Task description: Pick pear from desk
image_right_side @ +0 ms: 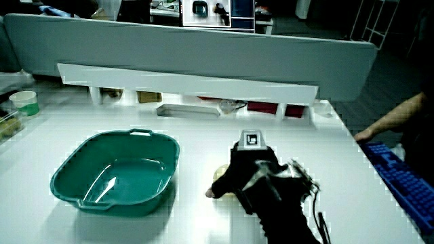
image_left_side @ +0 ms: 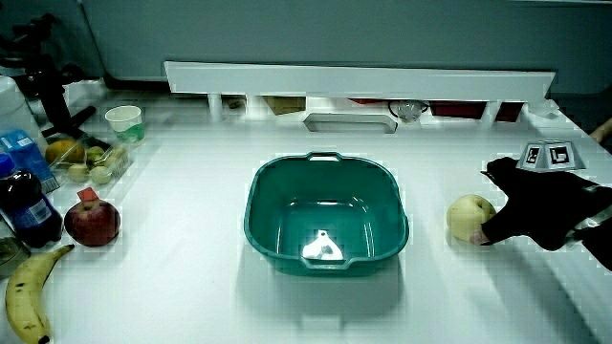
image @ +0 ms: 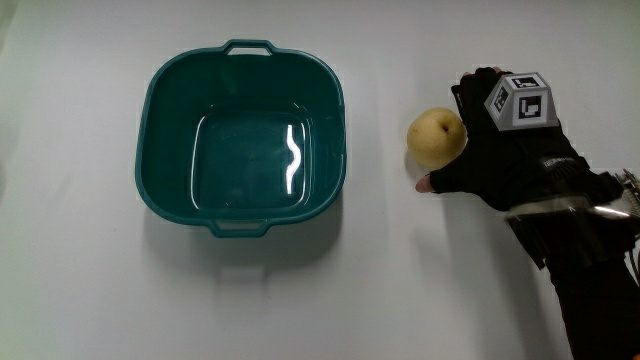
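While unlabelled, pear [image: 436, 137] sits in hands [image: 495, 150].

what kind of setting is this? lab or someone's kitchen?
Likely an office-style lab bench, not a kitchen: a low grey partition backs the white table, and the black-gloved hand wears a patterned tracking cube.

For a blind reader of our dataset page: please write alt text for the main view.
A gloved hand closes around a yellow pear resting on a white table. Beside the pear sits an empty teal basin with two small handles.
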Available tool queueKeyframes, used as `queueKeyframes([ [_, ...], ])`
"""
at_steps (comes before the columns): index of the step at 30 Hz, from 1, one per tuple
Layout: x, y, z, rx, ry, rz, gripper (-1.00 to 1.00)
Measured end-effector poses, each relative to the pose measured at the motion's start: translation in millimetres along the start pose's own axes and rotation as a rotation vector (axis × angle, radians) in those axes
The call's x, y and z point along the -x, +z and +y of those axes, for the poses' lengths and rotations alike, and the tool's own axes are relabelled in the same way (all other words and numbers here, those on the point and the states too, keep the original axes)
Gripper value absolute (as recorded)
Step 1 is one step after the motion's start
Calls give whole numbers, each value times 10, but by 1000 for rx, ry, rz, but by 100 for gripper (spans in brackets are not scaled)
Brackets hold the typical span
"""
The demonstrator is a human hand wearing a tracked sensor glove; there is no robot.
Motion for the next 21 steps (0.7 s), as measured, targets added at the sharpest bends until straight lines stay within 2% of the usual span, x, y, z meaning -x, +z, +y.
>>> queueKeyframes([
  [2,-27,30,83,-41,-5,-13,0],
  [3,-80,-45,170,-34,-44,-1,0],
  [4,-61,42,193,-54,-10,-10,0],
  [5,-79,44,255,-36,-24,-1,0],
  [6,-86,61,311,-28,-11,9,0],
  [7,-117,19,390,-28,-50,5,0],
  [13,-158,58,723,115,-45,77,0],
  [14,-156,67,763,117,-38,77,0],
  [16,-159,62,841,155,-36,91,0],
  [18,-176,60,920,144,-43,87,0],
  [19,-178,63,956,159,-43,89,0],
  [20,-196,38,1013,147,-70,77,0],
  [21,-194,43,1053,155,-56,92,0],
])
